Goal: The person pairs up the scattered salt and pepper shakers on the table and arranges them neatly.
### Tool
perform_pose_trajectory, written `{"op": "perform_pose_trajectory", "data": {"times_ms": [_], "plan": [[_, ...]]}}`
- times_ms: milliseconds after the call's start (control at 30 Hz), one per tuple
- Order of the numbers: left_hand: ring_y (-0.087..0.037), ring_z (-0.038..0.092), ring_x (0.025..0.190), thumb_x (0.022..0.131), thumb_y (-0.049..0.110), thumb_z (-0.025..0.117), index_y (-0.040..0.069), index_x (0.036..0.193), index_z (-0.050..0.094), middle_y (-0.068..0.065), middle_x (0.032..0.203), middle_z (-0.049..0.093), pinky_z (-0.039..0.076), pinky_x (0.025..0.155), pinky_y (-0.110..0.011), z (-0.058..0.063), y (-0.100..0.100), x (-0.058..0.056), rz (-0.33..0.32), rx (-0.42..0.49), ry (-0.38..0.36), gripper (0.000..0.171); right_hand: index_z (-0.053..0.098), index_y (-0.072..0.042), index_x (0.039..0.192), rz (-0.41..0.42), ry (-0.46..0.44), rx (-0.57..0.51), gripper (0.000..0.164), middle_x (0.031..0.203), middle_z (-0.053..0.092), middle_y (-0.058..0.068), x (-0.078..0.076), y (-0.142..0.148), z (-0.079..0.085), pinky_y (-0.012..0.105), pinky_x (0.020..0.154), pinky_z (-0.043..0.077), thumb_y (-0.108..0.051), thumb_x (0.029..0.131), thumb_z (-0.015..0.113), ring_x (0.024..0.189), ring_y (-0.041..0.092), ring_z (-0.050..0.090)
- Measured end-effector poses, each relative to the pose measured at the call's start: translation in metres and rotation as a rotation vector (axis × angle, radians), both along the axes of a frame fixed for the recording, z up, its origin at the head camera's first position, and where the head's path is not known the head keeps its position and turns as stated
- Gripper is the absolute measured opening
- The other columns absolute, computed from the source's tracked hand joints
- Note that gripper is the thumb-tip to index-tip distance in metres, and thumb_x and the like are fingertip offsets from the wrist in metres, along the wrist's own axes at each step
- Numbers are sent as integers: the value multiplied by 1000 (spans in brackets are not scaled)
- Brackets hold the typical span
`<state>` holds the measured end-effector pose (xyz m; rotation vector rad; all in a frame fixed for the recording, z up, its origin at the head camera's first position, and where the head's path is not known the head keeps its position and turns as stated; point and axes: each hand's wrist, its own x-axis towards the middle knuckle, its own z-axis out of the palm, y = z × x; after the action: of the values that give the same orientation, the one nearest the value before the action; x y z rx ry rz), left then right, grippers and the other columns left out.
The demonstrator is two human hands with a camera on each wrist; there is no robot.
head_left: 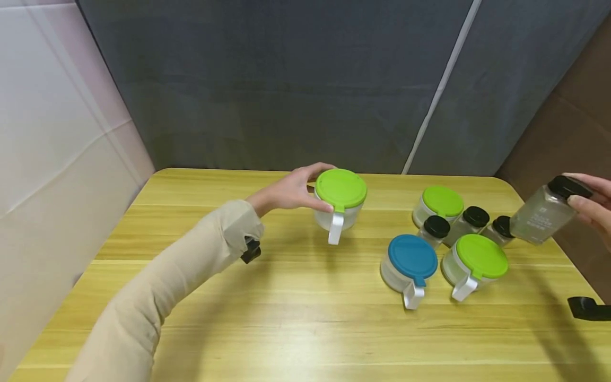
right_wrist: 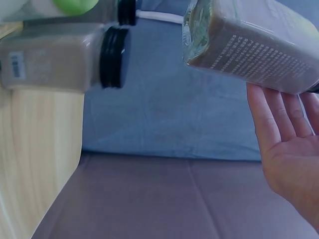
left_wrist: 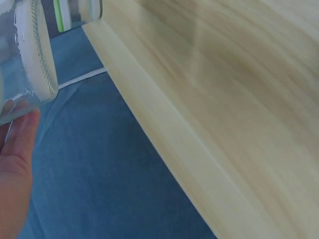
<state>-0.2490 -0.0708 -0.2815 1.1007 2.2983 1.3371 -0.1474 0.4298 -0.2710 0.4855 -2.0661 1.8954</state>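
My left hand (head_left: pixel 296 188) grips a seasoning jar (head_left: pixel 341 191) with a green lid and white handle, thumb and fingers around its sides. The jar appears raised above the table; its clear body (left_wrist: pixel 15 55) fills the corner of the left wrist view above the fingers (left_wrist: pixel 20 134). At the far right, my right hand (head_left: pixel 594 207) holds a clear spice bottle (head_left: pixel 539 217) near its black cap, tilted in the air. Printed text covers the side of this bottle (right_wrist: pixel 254 50) in the right wrist view, where the right palm (right_wrist: pixel 299 159) is below it.
On the wooden table (head_left: pixel 286 318), right of centre, stand a blue-lidded jar (head_left: pixel 410 260), two green-lidded jars (head_left: pixel 479 257) (head_left: pixel 441 204) and three black-capped spice bottles (head_left: pixel 465 225). A dark curtain (head_left: pixel 267 90) hangs behind the table. A brown panel (head_left: pixel 568 127) is at right.
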Motion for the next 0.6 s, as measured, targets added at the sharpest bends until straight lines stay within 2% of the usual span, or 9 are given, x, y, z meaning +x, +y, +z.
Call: {"op": "perform_pose_trajectory", "data": {"times_ms": [467,600], "plan": [[-21,48,104,69,15,75,1,130,34,-11,118,49,42,86,-34,18,-35,-2,20,34,-12,75,49,8,120,196,7,-154,40,104,61,9,-20,-30,25,18,69,48,21,83,38,89,13,59],[-22,49,103,69,14,75,1,130,35,-11,118,49,42,86,-36,22,-45,-2,32,47,-11,74,51,8,118,184,-10,-181,40,103,61,10,-23,-47,35,19,68,48,22,82,40,87,14,60]]}}
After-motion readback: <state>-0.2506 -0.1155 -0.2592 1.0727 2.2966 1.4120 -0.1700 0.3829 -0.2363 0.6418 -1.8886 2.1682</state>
